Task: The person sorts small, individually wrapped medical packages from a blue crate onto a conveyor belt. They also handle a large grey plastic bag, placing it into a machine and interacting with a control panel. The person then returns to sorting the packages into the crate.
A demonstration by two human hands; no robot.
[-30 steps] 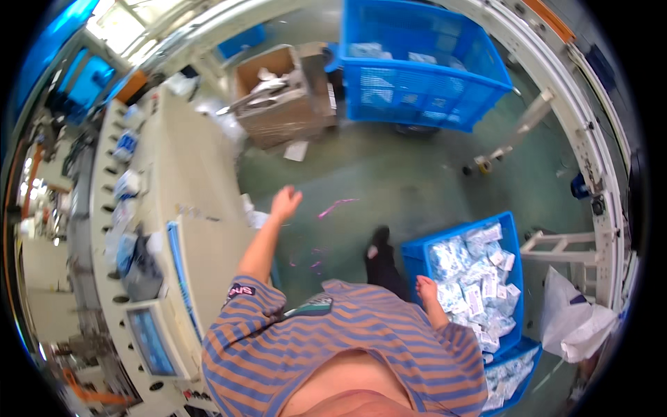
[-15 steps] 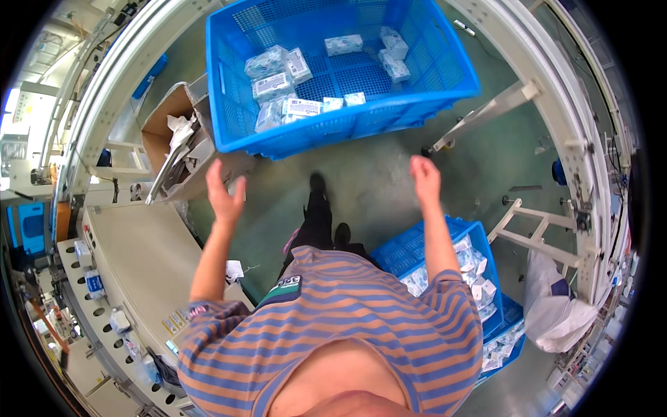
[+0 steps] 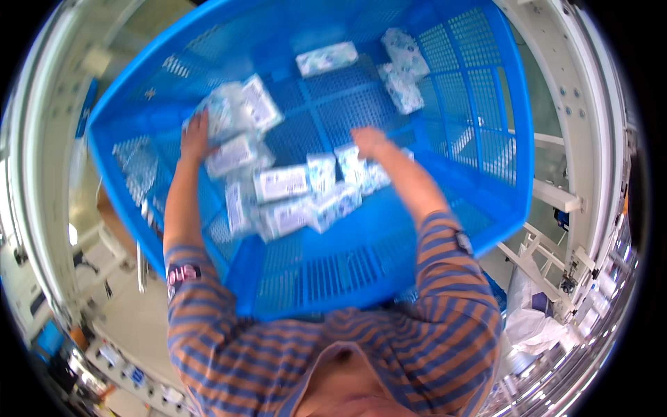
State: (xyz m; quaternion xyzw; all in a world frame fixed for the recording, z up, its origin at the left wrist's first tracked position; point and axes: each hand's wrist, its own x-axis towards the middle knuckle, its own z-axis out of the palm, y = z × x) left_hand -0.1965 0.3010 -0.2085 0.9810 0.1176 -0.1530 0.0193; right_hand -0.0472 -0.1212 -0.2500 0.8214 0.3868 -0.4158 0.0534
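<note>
Both my arms reach down into a large blue perforated plastic crate (image 3: 458,174). At its left side my left hand (image 3: 196,141) has its fingers extended and thumb apart, against a group of clear-wrapped white and pale-blue packs (image 3: 221,115). A white pack (image 3: 231,157) lies just by the thumb. My right hand (image 3: 369,142) is over the middle, at the upper edge of a small patterned pack (image 3: 352,167); its fingers are blurred, and their grip cannot be made out. Several similar packs (image 3: 281,183) lie along the near side.
One pack (image 3: 326,59) lies at the crate's far side and two more patterned packs (image 3: 404,59) in the far right corner. Pale metal frame posts (image 3: 566,104) stand to the right. A white bag (image 3: 531,313) hangs low at the right, and a beige surface (image 3: 132,306) lies at the left.
I have leaned forward over the crate, which now fills the view. Both hands have moved from above the floor down to the packs inside it.
</note>
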